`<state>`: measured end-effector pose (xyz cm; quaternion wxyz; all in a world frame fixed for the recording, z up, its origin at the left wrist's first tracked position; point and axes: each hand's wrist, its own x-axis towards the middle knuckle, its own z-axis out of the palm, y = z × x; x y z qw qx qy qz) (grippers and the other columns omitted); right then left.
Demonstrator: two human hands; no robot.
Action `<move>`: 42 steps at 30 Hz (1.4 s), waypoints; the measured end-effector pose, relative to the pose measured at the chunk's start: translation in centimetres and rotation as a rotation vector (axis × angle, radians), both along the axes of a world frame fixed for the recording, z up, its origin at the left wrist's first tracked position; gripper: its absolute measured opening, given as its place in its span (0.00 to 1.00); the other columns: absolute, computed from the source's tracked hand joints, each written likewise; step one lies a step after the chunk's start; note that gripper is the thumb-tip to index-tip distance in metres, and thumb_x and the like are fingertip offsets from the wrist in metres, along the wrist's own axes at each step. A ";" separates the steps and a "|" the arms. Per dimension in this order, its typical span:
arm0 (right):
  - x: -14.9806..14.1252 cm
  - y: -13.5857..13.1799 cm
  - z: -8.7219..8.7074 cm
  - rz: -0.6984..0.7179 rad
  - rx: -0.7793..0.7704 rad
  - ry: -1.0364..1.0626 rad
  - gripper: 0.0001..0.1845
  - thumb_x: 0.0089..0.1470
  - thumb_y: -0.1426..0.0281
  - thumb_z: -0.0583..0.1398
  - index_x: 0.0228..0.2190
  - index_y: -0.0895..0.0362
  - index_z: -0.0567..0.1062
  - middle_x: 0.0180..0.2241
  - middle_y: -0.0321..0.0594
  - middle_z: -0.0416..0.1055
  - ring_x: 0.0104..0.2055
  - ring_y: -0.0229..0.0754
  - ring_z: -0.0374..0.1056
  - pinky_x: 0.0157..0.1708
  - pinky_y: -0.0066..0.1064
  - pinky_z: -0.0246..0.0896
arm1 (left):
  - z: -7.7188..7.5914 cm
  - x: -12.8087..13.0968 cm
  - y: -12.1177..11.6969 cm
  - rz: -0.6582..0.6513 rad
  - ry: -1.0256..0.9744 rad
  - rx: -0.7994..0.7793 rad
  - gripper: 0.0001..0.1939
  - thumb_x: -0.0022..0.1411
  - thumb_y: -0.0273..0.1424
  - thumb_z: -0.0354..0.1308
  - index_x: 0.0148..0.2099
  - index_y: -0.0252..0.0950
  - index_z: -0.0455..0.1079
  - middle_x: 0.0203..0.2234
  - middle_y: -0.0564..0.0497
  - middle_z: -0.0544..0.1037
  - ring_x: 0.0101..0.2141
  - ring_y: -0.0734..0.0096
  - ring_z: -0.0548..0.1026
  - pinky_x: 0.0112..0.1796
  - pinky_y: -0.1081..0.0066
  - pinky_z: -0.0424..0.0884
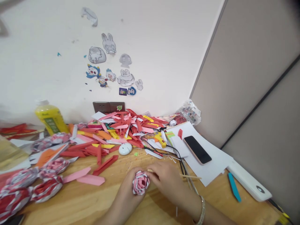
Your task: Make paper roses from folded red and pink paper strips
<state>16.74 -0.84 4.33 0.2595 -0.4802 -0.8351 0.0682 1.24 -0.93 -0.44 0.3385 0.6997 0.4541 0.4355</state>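
Observation:
My left hand (128, 192) is closed around a folded paper flower (140, 182), pink and white with a darker centre, just above the table. Close against the flower's right side, my right hand (168, 179) pinches a thin wooden stick (191, 177). One end of the stick shows at the fingertips by the flower; what looks like its other end sticks out past the right wrist. The hand hides the part between. Whether the stick's tip touches the flower is not clear.
Folded paper strips (124, 125) are heaped along the wall, with a yellow glue gun (160, 139) and its black cable. Finished paper flowers (47, 189) lie at left near a drink bottle (51, 118). A white earbud case (125, 149), phone (197, 150), and white power strip (250, 181) are around.

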 end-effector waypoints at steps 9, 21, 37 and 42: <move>0.1 0.1 0.7 0.075 -0.212 0.182 0.13 0.56 0.75 0.53 0.22 0.58 0.72 0.22 0.33 0.70 0.24 0.33 0.62 0.24 0.23 0.48 | 0.0 0.0 0.0 0.055 -0.117 -0.087 0.14 0.50 0.33 0.58 0.40 0.37 0.62 0.29 0.52 0.74 0.31 0.66 0.74 0.33 0.69 0.71; 0.3 0.9 -0.3 0.018 -0.312 0.294 0.10 0.44 0.75 0.63 0.32 0.55 0.76 0.24 0.31 0.70 0.26 0.35 0.62 0.25 0.23 0.50 | 0.5 0.5 -0.2 0.128 -0.377 -0.228 0.19 0.44 0.34 0.62 0.41 0.37 0.64 0.32 0.51 0.77 0.34 0.65 0.76 0.38 0.67 0.72; 1.1 1.7 -0.3 0.087 -0.335 0.278 0.04 0.47 0.75 0.60 0.28 0.57 0.76 0.21 0.30 0.66 0.24 0.33 0.58 0.23 0.23 0.47 | -0.3 -0.5 0.0 -0.095 -0.302 -0.288 0.27 0.49 0.36 0.60 0.51 0.37 0.58 0.47 0.43 0.72 0.49 0.58 0.70 0.49 0.63 0.66; 1.1 1.7 -0.4 0.132 -0.338 0.318 0.06 0.50 0.76 0.59 0.30 0.58 0.76 0.27 0.33 0.72 0.28 0.35 0.64 0.27 0.23 0.53 | 0.0 -0.5 -0.1 -0.054 -0.230 -0.192 0.21 0.51 0.34 0.58 0.47 0.38 0.60 0.42 0.46 0.74 0.46 0.60 0.71 0.47 0.64 0.66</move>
